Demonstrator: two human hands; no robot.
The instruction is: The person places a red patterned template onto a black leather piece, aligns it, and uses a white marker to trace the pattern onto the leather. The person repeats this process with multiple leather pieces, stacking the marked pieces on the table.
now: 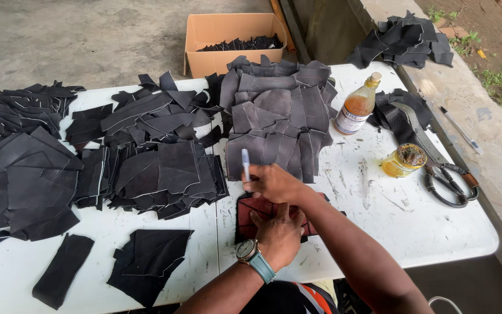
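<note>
My right hand (274, 183) grips a pen (246, 164) upright, its tip down at the left edge of a dark red template (260, 208). The template lies on a black leather piece (243, 229) near the front of the white table (413, 227). My left hand (277, 232), with a watch (247, 250) on the wrist, presses flat on the template. The two arms cross, so the right forearm passes over the template's right part and hides it.
Stacks of cut black leather pieces (158, 168) cover the table's left and middle, with a grey stack (277, 116) behind my hands. A glue bottle (355, 106), an open jar (405, 160) and scissors (451, 183) sit right. A cardboard box (233, 40) stands behind.
</note>
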